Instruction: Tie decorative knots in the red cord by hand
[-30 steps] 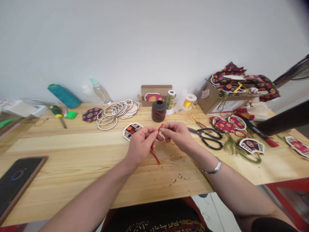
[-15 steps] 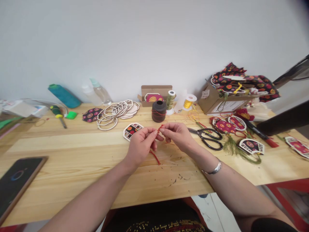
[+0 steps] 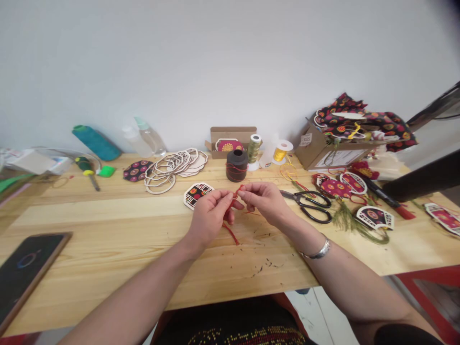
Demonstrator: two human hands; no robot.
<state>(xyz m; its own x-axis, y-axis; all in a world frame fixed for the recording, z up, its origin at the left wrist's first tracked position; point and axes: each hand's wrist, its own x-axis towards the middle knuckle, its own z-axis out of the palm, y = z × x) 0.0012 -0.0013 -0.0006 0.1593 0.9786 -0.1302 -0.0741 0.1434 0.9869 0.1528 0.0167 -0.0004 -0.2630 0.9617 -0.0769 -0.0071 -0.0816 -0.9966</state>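
Observation:
Above the middle of the wooden table, my left hand (image 3: pixel 214 211) pinches a red cord (image 3: pixel 231 234) between thumb and index finger. The cord's loose end hangs below the fingers. Close beside it, my right hand (image 3: pixel 261 201) is closed on the same cord's upper part, fingertips nearly touching my left hand's. A patterned octagonal ornament (image 3: pixel 196 194) with a white frame lies just behind my left hand, partly covered by it. A dark spool (image 3: pixel 236 166) with red thread stands beyond my hands. Black-handled scissors (image 3: pixel 312 205) lie to the right of my right hand.
A cardboard box (image 3: pixel 332 152) of patterned fabric stands at the back right, with ornaments and tassels before it. White cut-out frames (image 3: pixel 172 167) lie back left, near a teal thread cone (image 3: pixel 96 142) and a screwdriver (image 3: pixel 86 171). A phone (image 3: pixel 30 268) rests at the left edge.

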